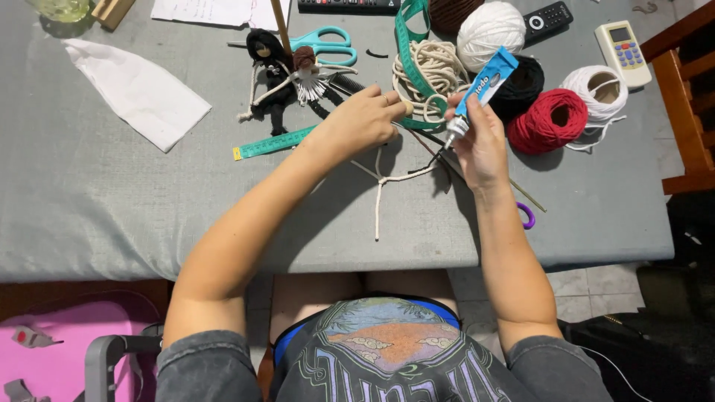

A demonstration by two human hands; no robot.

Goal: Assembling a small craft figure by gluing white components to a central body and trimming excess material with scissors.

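Now right hand (480, 145) grips one glue tube (480, 88); left hand (365, 119) pinches cream cord (380, 186); two dolls (287, 74), four yarn balls (547, 119).

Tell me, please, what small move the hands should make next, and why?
Probably a gentle squeeze of the glue tube. The right hand holds it tilted, nozzle down beside the small piece pinched in the left hand, just above the knotted white cord. No glue shows yet.

You've only got one view here, head cam looking pretty much straight down over your own arms. It sits close above the grey table (112, 208), with your lap at the bottom edge
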